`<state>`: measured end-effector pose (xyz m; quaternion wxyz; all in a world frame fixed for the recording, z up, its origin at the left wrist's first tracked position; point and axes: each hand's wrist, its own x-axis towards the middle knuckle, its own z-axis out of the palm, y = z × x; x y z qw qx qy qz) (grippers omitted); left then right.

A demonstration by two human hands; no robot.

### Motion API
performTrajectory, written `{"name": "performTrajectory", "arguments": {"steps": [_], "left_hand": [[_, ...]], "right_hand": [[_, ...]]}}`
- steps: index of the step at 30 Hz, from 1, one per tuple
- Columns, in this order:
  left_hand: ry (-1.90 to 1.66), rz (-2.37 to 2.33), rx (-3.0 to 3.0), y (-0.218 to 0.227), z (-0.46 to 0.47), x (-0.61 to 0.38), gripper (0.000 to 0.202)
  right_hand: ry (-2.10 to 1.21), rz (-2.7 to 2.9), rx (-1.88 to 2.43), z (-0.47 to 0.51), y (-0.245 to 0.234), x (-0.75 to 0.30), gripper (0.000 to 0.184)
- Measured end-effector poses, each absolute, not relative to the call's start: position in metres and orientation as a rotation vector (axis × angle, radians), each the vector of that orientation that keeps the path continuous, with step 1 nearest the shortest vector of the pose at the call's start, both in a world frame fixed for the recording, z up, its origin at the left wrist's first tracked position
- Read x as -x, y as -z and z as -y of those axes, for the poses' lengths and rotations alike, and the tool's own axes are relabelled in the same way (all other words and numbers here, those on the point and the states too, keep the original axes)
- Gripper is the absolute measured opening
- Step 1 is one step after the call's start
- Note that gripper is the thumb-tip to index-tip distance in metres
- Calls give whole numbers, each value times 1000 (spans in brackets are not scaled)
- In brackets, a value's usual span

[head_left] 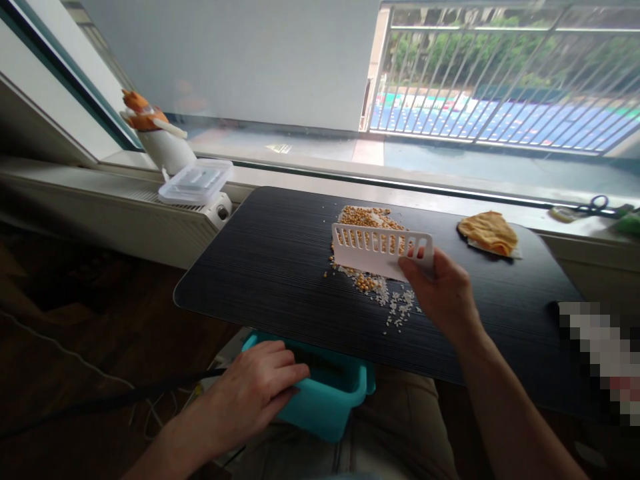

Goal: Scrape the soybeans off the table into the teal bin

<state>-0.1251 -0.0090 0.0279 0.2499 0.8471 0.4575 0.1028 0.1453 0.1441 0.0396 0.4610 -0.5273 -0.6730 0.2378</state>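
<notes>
My right hand (444, 288) is closed on the right end of a white plastic slotted divider (367, 257), thumb in front. The divider stands on its long edge on the dark table. A pile of yellow corn kernels (360, 215) lies behind it and shows through the slots. More kernels and white rice-like grains (400, 305) are scattered in front. My left hand (263, 380) is wrapped over the near left rim of a turquoise plastic bin (320, 407), below the table's front edge. The bin's inside is dark, and its contents cannot be made out.
A folded tan cloth-like piece (489, 233) lies on the table (260, 260) at the right. On the windowsill are scissors (597, 203) and a roll of tape (565, 213). A clear plastic box (197, 181) rests on the radiator (115, 200). Cables trail at lower left.
</notes>
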Motion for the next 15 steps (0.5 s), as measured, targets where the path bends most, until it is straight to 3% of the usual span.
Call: {"name": "performTrajectory", "arguments": {"steps": [15], "left_hand": [[-293, -1276, -2327, -27, 11, 133, 23]], "right_hand": [[-700, 1613, 1315, -149, -43, -139, 15]]}}
